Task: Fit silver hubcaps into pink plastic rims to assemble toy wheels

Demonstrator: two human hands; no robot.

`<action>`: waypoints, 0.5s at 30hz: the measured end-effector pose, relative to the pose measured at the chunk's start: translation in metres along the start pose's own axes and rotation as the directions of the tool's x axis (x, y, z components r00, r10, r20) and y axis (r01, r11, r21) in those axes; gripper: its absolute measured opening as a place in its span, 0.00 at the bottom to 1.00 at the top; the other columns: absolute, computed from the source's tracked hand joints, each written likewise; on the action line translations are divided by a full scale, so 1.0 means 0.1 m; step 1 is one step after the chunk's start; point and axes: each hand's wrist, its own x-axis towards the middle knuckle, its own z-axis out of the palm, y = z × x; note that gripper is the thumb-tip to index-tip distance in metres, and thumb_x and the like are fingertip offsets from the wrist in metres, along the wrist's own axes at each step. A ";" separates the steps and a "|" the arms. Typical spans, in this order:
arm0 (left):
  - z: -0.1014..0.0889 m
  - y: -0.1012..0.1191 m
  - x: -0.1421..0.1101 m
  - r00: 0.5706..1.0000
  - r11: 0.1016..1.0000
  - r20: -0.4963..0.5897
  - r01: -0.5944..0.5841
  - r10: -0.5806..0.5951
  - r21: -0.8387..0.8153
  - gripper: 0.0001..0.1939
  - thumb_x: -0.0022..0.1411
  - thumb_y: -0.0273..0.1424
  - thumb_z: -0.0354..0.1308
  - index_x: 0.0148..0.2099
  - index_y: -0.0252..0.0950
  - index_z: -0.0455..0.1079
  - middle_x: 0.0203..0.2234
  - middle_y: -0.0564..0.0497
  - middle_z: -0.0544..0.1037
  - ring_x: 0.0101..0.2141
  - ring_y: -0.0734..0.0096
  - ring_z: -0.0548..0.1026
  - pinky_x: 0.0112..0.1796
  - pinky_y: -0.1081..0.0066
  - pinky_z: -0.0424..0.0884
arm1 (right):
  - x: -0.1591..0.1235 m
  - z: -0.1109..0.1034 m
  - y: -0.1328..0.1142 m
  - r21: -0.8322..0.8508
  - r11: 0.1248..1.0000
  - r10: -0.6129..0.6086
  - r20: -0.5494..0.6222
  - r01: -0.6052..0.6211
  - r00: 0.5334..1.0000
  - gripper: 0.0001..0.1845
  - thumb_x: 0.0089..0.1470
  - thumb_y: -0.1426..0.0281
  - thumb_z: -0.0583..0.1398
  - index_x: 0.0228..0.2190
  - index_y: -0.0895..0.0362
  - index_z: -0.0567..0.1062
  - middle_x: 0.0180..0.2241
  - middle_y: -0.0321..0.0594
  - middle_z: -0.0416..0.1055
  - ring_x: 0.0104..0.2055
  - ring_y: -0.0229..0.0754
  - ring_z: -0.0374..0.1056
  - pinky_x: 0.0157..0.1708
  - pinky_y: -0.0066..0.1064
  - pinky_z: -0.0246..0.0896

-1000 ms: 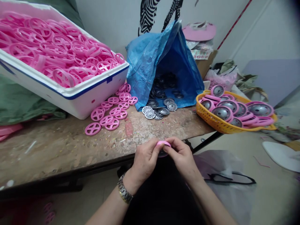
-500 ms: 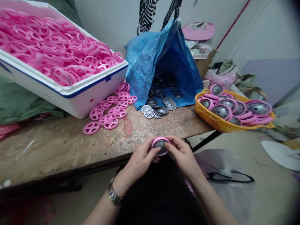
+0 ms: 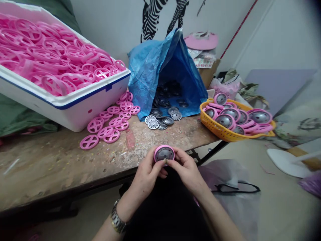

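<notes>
Low in the middle of the frame, at the near edge of the table (image 3: 62, 167), both hands meet on one pink wheel (image 3: 164, 154) with a grey metal disc set in its face. Left hand (image 3: 147, 174) pinches the wheel's left rim, thumb on the lower edge, watch (image 3: 117, 221) on that wrist. Right hand (image 3: 187, 169) pinches the right rim, fingers curled behind, thumb at the bottom front. Wheel is held off the table, face tilted up toward the camera. Upper left of the frame: white bin (image 3: 72, 107) with a blue stripe, heaped with pink spoked rings. Loose pink rings (image 3: 107, 125) lie on the table just right of the bin. Upper middle: blue bag (image 3: 155, 67) lying open, dark metal discs inside, a few grey discs (image 3: 162, 119) spilled at its mouth. Right of middle: orange basket (image 3: 220, 132) at the table's right end, filled with finished pink wheels with grey centres. Lower right, on the floor: clear plastic bag with a black loop (image 3: 235, 189) on it. Table top is worn and speckled with scraps.
</notes>
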 end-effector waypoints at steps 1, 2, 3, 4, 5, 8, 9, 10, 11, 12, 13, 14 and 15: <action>-0.01 0.00 0.00 1.000 1.000 0.021 -0.012 0.011 0.023 0.23 0.65 0.36 0.57 0.61 0.38 0.62 0.39 0.48 0.75 0.28 0.71 0.77 0.29 0.69 0.79 | -0.01 0.00 0.01 0.011 1.000 0.005 -0.017 -0.005 1.000 0.14 0.49 0.69 0.64 0.41 0.54 0.78 0.38 0.36 0.79 0.43 0.44 0.73 0.47 0.35 0.66; -0.01 0.01 0.00 0.999 0.999 0.036 -0.027 0.025 0.043 0.23 0.65 0.36 0.57 0.60 0.39 0.62 0.40 0.48 0.75 0.28 0.72 0.77 0.29 0.70 0.79 | -0.03 0.01 0.01 0.023 1.000 0.012 -0.030 -0.011 0.999 0.14 0.49 0.70 0.64 0.40 0.54 0.78 0.37 0.36 0.79 0.41 0.44 0.73 0.46 0.35 0.67; -0.02 0.01 0.00 0.998 0.997 0.046 -0.042 0.039 0.057 0.22 0.65 0.35 0.57 0.60 0.39 0.63 0.39 0.49 0.75 0.28 0.72 0.77 0.29 0.70 0.79 | -0.04 0.01 0.01 0.035 0.999 0.016 -0.036 -0.015 0.999 0.14 0.48 0.70 0.64 0.40 0.54 0.78 0.36 0.36 0.79 0.41 0.43 0.74 0.45 0.35 0.67; -0.02 0.02 0.00 0.997 0.996 0.052 -0.057 0.053 0.066 0.21 0.65 0.35 0.57 0.60 0.39 0.64 0.38 0.49 0.76 0.27 0.72 0.77 0.29 0.71 0.79 | -0.05 0.01 0.00 0.046 0.999 0.014 -0.038 -0.012 0.999 0.14 0.48 0.70 0.64 0.39 0.54 0.78 0.35 0.36 0.79 0.40 0.43 0.74 0.44 0.34 0.67; -0.02 0.03 0.00 0.996 0.995 0.058 -0.072 0.068 0.072 0.21 0.65 0.34 0.57 0.59 0.39 0.64 0.37 0.49 0.76 0.26 0.72 0.76 0.28 0.71 0.78 | -0.06 0.00 -0.02 0.054 0.999 0.008 -0.042 -0.005 0.999 0.14 0.48 0.71 0.64 0.39 0.53 0.78 0.35 0.35 0.79 0.39 0.43 0.74 0.43 0.34 0.67; -0.02 0.05 -0.01 0.993 0.990 0.062 -0.110 0.105 0.088 0.21 0.66 0.35 0.56 0.59 0.38 0.65 0.34 0.50 0.76 0.26 0.72 0.76 0.27 0.72 0.78 | -0.09 -0.01 -0.08 0.048 0.999 -0.017 -0.049 0.019 0.999 0.12 0.48 0.72 0.63 0.38 0.53 0.79 0.34 0.34 0.78 0.38 0.41 0.73 0.43 0.32 0.67; -0.01 0.05 -0.01 0.992 0.989 0.059 -0.120 0.115 0.089 0.21 0.66 0.35 0.56 0.60 0.38 0.64 0.34 0.50 0.76 0.25 0.72 0.76 0.27 0.72 0.78 | -0.10 -0.02 -0.10 0.038 0.999 -0.020 -0.048 0.021 0.999 0.12 0.48 0.73 0.63 0.38 0.53 0.79 0.34 0.34 0.78 0.38 0.41 0.73 0.42 0.32 0.67; -0.01 0.05 -0.01 0.991 0.987 0.055 -0.130 0.125 0.092 0.22 0.66 0.35 0.56 0.60 0.38 0.63 0.33 0.51 0.76 0.25 0.71 0.76 0.27 0.71 0.78 | -0.10 -0.03 -0.12 0.026 0.999 -0.020 -0.049 0.021 0.999 0.12 0.48 0.73 0.63 0.37 0.53 0.79 0.33 0.33 0.78 0.37 0.41 0.73 0.42 0.31 0.66; 0.01 0.05 0.00 0.990 0.986 0.053 -0.137 0.132 0.095 0.23 0.66 0.36 0.56 0.61 0.37 0.62 0.31 0.51 0.76 0.25 0.71 0.76 0.27 0.71 0.78 | -0.11 -0.04 -0.14 0.012 1.000 -0.022 -0.051 0.023 0.998 0.12 0.48 0.73 0.63 0.37 0.54 0.79 0.33 0.33 0.78 0.38 0.41 0.72 0.42 0.31 0.66; 0.02 0.04 0.00 0.989 0.985 0.053 -0.143 0.138 0.099 0.24 0.66 0.36 0.55 0.62 0.36 0.61 0.30 0.52 0.75 0.24 0.71 0.76 0.26 0.71 0.77 | -0.12 -0.05 -0.15 -0.001 1.000 -0.027 -0.053 0.027 0.998 0.12 0.49 0.73 0.63 0.38 0.54 0.79 0.34 0.33 0.78 0.38 0.41 0.72 0.42 0.31 0.66; 0.04 0.03 0.00 0.989 0.984 0.055 -0.146 0.140 0.107 0.25 0.66 0.36 0.55 0.63 0.36 0.60 0.28 0.53 0.75 0.24 0.70 0.75 0.27 0.70 0.77 | -0.13 -0.06 -0.16 -0.014 0.999 -0.033 -0.056 0.032 0.998 0.12 0.49 0.73 0.62 0.38 0.54 0.79 0.35 0.34 0.78 0.38 0.41 0.72 0.42 0.31 0.66; 0.06 0.02 0.01 0.989 0.982 0.056 -0.145 0.139 0.117 0.26 0.66 0.37 0.54 0.64 0.35 0.59 0.27 0.53 0.75 0.24 0.70 0.75 0.27 0.70 0.78 | -0.14 -0.08 -0.17 -0.032 0.999 -0.041 -0.061 0.039 0.997 0.12 0.50 0.73 0.62 0.39 0.54 0.79 0.35 0.34 0.78 0.39 0.41 0.73 0.43 0.31 0.66; 0.08 0.01 0.01 0.989 0.981 0.054 -0.144 0.138 0.131 0.27 0.67 0.37 0.53 0.65 0.35 0.58 0.28 0.52 0.75 0.24 0.70 0.76 0.28 0.69 0.78 | -0.15 -0.10 -0.18 -0.056 0.997 -0.049 -0.065 0.046 0.997 0.13 0.51 0.73 0.62 0.40 0.53 0.79 0.36 0.34 0.78 0.40 0.41 0.73 0.43 0.31 0.66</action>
